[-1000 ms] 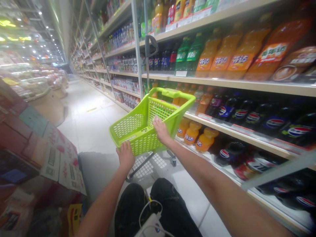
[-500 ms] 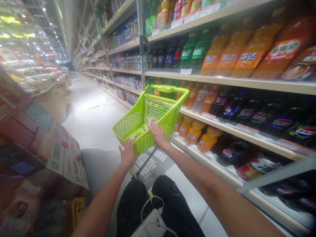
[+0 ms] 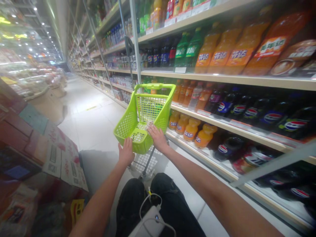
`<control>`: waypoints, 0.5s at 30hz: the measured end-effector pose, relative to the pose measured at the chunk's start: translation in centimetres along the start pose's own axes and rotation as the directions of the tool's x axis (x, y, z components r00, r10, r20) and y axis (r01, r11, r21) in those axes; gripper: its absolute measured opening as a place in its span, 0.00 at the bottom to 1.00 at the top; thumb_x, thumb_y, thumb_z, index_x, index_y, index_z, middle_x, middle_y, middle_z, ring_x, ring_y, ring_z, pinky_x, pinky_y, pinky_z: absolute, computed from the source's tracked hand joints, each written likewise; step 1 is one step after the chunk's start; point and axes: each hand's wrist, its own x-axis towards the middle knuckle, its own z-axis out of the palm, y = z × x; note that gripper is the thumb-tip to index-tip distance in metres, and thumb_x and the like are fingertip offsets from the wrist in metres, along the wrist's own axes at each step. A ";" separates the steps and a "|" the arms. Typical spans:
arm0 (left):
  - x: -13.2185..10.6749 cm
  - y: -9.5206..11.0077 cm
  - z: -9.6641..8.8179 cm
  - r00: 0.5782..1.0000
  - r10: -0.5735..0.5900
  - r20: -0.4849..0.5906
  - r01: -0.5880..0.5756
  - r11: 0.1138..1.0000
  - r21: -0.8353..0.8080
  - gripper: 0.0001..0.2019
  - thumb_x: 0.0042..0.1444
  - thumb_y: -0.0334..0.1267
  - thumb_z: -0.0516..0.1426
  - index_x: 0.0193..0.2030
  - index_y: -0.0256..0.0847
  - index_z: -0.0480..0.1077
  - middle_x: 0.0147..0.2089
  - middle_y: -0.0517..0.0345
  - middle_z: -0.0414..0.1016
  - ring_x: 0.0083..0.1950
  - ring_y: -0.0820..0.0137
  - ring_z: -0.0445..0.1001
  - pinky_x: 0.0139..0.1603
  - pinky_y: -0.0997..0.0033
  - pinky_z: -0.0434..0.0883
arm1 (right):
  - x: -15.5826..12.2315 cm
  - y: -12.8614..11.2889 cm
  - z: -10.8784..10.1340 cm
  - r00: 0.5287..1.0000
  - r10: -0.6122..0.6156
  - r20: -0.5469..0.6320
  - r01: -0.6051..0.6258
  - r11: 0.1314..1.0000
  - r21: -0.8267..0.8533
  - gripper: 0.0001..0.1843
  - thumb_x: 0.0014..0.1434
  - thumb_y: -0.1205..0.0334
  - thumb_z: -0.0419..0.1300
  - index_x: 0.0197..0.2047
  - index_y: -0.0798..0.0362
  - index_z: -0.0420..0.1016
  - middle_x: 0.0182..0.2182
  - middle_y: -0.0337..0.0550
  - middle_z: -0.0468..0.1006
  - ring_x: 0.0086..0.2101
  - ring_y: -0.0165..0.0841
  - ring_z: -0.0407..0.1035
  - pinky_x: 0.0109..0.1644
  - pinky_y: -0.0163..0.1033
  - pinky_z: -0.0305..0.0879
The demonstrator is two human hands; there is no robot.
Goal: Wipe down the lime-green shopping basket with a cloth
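A lime-green shopping cart with perforated basket sides stands in front of my knees, its handle bar on the far side. My left hand grips the near rim of the basket, fingers over the edge. At the right side rim is my right hand, with a small crumpled whitish cloth or tissue under its fingertips. The cloth is partly covered by the fingers. Inside the basket, the grid floor shows. A white device with cables lies on my lap.
Drink shelves run along the right, with orange soda bottles and dark cola bottles. Stacked cartons stand close on the left. A pale tiled aisle stretches ahead, with display counters along its left.
The cart has swung round, its handle end moving left and its basket now facing me more squarely. My right hand has shifted slightly left; my left hand still grips the near rim.
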 end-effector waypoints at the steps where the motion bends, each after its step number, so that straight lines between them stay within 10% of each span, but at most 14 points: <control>1: 0.0 0.2 0.1 1.000 0.009 -0.004 -0.009 1.000 0.003 0.37 0.49 0.36 0.49 0.66 0.33 0.41 0.69 0.48 0.40 0.69 0.60 0.39 0.63 0.42 0.44 | -0.1 -0.2 0.1 1.000 0.010 -0.009 -0.010 1.000 0.003 0.30 0.55 0.79 0.44 0.60 0.54 0.59 0.62 0.50 0.54 0.61 0.39 0.47 0.60 0.56 0.47; 8: -0.1 2.5 -0.4 0.994 0.111 0.002 -0.111 0.993 -0.027 0.36 0.49 0.36 0.49 0.65 0.33 0.43 0.69 0.49 0.40 0.69 0.61 0.40 0.64 0.43 0.44 | -2.6 -3.2 1.9 0.995 -0.089 -0.045 0.091 0.995 0.043 0.26 0.57 0.76 0.45 0.58 0.54 0.62 0.60 0.48 0.59 0.60 0.40 0.49 0.59 0.54 0.49; 15: 0.4 1.4 -0.5 0.999 0.032 0.032 -0.030 0.999 -0.042 0.36 0.48 0.35 0.49 0.65 0.33 0.42 0.69 0.49 0.38 0.69 0.61 0.40 0.63 0.42 0.44 | -4.2 -1.0 1.0 0.985 0.089 -0.145 -0.086 0.996 0.026 0.26 0.57 0.76 0.45 0.58 0.54 0.61 0.60 0.49 0.59 0.60 0.40 0.50 0.59 0.54 0.47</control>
